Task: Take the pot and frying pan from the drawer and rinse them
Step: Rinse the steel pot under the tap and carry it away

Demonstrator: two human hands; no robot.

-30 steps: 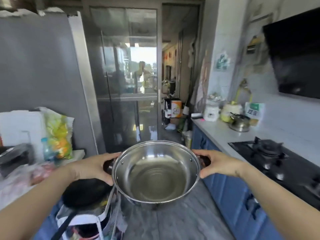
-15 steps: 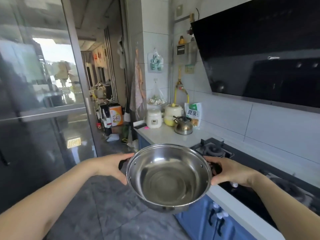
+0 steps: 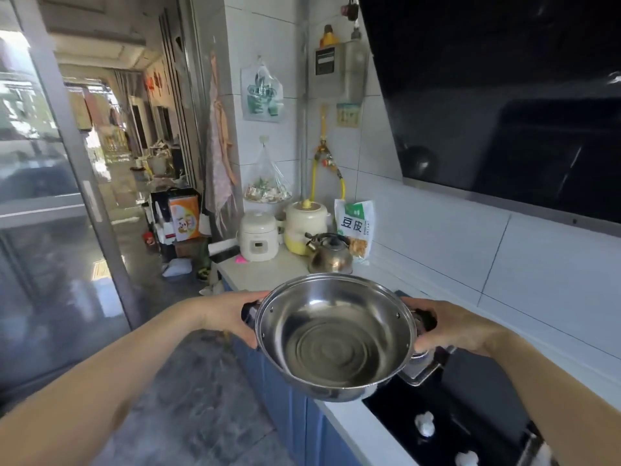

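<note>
Hands, left [image 3: 232, 317] and right [image 3: 450, 326], still grip the pot [image 3: 334, 334] by its two dark side handles. Pot now hangs over the desk [image 3: 268, 274] edge beside the hob [image 3: 470, 408], closer to the kettle [image 3: 331, 253] than a second ago.

Two bare forearms in view, no sleeves visible on either up to the frame edge. Left hand [image 3: 232, 314] and right hand [image 3: 460, 326]: no rings, watch, bracelet or gloves seen. Wrists plain, no bands or marks. Left forearm runs in from the lower-left corner, right forearm from the lower-right edge, both slim. Fingers [image 3: 421, 344] mostly hidden, so nails can't be judged. Nothing else of the person shows: no torso, clothing or legs in frame.
</note>
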